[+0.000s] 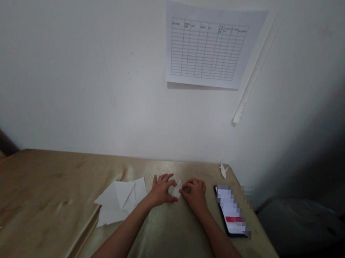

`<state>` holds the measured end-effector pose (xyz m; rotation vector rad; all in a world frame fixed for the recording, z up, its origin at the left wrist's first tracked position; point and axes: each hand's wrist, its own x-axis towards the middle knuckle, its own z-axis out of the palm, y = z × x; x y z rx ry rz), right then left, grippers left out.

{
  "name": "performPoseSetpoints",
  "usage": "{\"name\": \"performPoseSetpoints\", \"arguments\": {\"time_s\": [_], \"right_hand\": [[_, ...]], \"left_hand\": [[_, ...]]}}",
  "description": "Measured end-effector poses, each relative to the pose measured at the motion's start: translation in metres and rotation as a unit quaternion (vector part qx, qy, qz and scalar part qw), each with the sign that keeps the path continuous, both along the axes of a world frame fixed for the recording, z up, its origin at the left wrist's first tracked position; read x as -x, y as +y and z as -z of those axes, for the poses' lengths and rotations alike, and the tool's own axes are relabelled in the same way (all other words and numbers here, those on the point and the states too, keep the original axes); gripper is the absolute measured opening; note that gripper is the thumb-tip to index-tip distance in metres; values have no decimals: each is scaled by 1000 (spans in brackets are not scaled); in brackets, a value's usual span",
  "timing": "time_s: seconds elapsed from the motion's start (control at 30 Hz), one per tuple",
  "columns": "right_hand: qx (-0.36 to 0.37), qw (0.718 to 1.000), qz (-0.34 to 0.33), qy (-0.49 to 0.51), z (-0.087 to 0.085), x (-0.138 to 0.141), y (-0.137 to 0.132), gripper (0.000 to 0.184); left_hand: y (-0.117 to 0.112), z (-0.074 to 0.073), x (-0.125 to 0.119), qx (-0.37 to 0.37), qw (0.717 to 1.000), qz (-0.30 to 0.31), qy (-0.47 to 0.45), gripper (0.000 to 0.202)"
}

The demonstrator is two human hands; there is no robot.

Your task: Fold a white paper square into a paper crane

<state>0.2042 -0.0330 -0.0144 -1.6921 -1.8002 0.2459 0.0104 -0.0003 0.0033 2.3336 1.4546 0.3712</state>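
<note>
A small folded piece of white paper point(177, 190) lies on the brown table cover between my hands, with a point at its top. My left hand point(160, 191) has its thumb and forefinger at the paper's left and lower edges, the other fingers spread away. At the paper's right edge, my right hand point(196, 193) pinches with thumb and forefinger, the remaining fingers curled. Fine creases in the paper are too small to make out. Left of my left hand lie several loose white paper sheets point(113, 214), overlapping.
A phone point(233, 227) with a lit, partly blurred screen lies right of my right hand. Behind it, near the table's back corner, is a small folded white paper figure point(223, 171). The wall point(76, 81) rises behind the table, bearing a printed table sheet point(205, 50).
</note>
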Motion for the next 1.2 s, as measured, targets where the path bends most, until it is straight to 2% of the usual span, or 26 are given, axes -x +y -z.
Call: {"name": "performPoseSetpoints", "arguments": {"time_s": [0.27,0.47,0.83,0.9,1.07,1.2], "right_hand": [[11,1000,14,8,0,1,1,6],[32,999,-9,43,3,-5,5,2],[0,999,-3,38,7,-5,6,6],[-7,999,-4,42,10,-6,7,6],[-13,998,-28,49,12,-9,9,7],[-8,998,-41,49,11,-10,8,5]], "left_hand": [[0,0,0,0,1000,3,4,59],[1,4,1,-4,1000,-1,6,60],[0,6,0,-8,1000,4,-5,55],[-2,5,-1,-10,1000,-1,-10,50],[-4,2,-6,-29,998,-25,-53,22],[-3,1,-10,-51,991,-63,-103,14]]}}
